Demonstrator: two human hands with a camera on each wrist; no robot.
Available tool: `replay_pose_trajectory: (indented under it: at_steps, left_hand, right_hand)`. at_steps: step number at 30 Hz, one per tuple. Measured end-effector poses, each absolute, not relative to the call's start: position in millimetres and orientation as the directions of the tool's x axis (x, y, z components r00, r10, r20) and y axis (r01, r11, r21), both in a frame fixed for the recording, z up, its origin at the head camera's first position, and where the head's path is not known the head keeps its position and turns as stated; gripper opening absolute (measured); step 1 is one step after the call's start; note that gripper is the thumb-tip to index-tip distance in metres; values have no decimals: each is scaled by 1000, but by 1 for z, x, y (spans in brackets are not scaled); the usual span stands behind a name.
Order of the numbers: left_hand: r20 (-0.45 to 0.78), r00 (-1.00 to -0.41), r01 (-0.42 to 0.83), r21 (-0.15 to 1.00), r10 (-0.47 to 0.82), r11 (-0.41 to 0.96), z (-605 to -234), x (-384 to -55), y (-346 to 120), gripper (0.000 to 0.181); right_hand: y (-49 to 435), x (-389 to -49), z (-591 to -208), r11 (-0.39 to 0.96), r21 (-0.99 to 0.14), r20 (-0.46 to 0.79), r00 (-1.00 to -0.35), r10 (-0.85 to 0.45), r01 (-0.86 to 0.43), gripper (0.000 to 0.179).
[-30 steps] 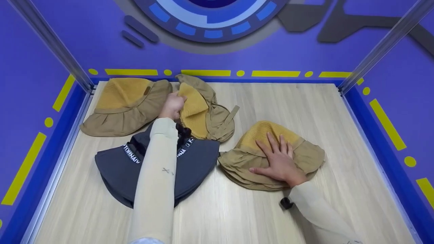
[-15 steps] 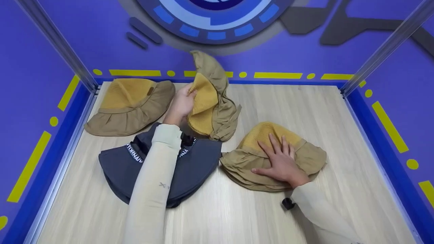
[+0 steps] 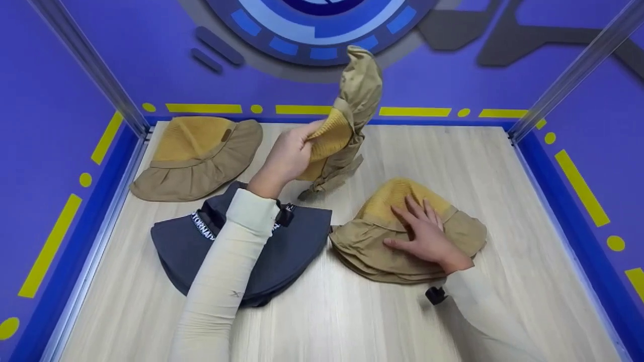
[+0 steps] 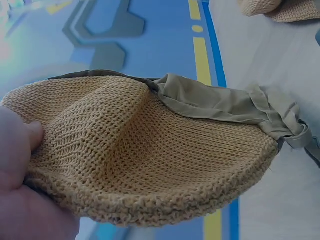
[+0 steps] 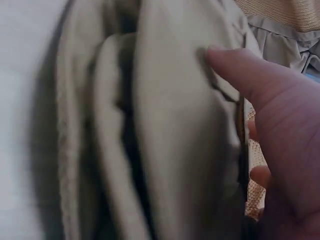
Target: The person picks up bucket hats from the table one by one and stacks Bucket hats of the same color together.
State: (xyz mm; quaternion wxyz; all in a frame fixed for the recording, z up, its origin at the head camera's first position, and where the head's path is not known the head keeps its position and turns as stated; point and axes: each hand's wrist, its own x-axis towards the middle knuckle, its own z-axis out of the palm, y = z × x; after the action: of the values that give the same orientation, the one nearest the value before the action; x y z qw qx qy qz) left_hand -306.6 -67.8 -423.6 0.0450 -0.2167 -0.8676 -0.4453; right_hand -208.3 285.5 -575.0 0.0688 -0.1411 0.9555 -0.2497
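Observation:
My left hand (image 3: 289,153) pinches the knitted yellow crown of a sun hat (image 3: 332,136), thumb on one side of the fabric. The hat hangs on edge above the table, its tan cloth brim turned to the right and a strap dangling low. Up close in the left wrist view, the folded crown (image 4: 150,155) fills the middle, with the brim bunched behind it. My right hand (image 3: 425,234) rests with spread fingers on a stack of similar yellow-and-tan hats (image 3: 372,246). Layered tan brims (image 5: 170,125) lie beside the right thumb in the right wrist view, blurred.
Dark grey hats (image 3: 297,261) with white lettering lie stacked below my left forearm. Another yellow-and-tan hat (image 3: 193,151) lies flat at the back left corner. Blue panels with metal corner posts (image 3: 568,75) enclose the wooden table (image 3: 322,327) at the back and sides.
My left hand has lifted the pinched sun hat off the table and carried it to the right. The right hand stays on its stack, its fingers slightly shifted.

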Motion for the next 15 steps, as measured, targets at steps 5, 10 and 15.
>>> replay_pose_trajectory:
  at_steps: [5, 10, 15]
  left_hand:
    - [393, -819, 572, 619, 418, 539, -416, -288, -57, 47]
    - [526, -681, 731, 450, 509, 513, -411, -269, -46, 48]
    - [641, -434, 888, 185, 633, 421, -408, -254, -39, 48]
  right_hand:
    - [282, -207, -556, 759, -609, 40, -965, -260, -230, 70]
    - [265, -205, -527, 282, -957, -14, -967, -253, -60, 55]
    - [257, -206, -512, -488, -831, 8, -871, -491, 267, 86]
